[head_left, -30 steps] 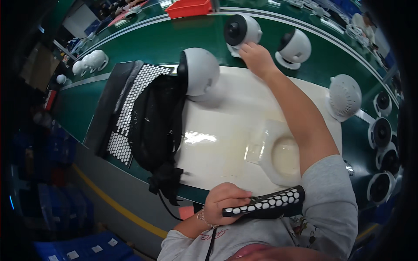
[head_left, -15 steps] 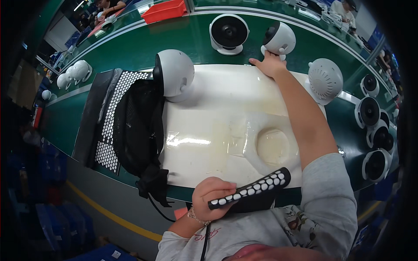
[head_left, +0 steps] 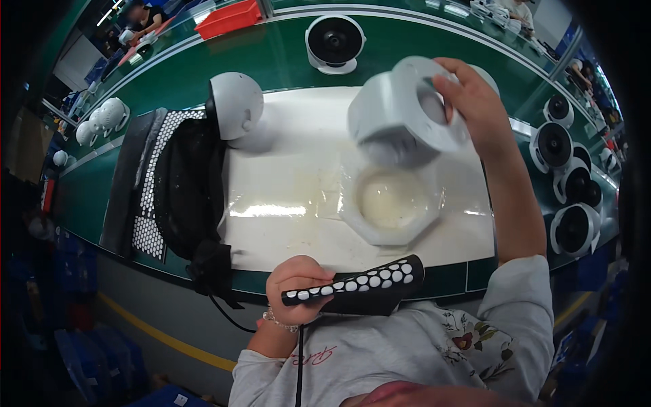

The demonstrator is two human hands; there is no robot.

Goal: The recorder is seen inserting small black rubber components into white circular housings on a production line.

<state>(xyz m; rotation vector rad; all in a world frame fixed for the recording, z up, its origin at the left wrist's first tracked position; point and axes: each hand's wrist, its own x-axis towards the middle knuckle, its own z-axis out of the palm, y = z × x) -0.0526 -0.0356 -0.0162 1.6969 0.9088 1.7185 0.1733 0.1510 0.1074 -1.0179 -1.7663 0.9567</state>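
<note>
My right hand [head_left: 471, 102] grips a white desk fan [head_left: 380, 112] by its base, thumb and fingers at the base's round opening. Tilted and slightly blurred, the fan hangs over the white mat [head_left: 285, 183], just beyond a whitish octagonal holder [head_left: 349, 214] with a round hollow. At the near edge, my left hand [head_left: 298, 288] is closed round a flat, black, white-dotted object [head_left: 369, 280] that widens to the right; I cannot make out its exact kind. A black cord hangs below that hand. Left on the mat, another white fan [head_left: 237, 105] stands beside a black mesh cloth [head_left: 190, 183].
A black-faced fan [head_left: 336, 44] stands beyond the mat, and several fans [head_left: 553, 146] line the right side. White fans [head_left: 112, 112] sit at far left. A red bin [head_left: 227, 19] is at the back, where other people work. A dotted black strip [head_left: 152, 197] lies left.
My right hand has come back from the far edge and now holds a fan, lifted and tipped, over the mat. The left hand keeps its dotted object. The whole view has shifted slightly.
</note>
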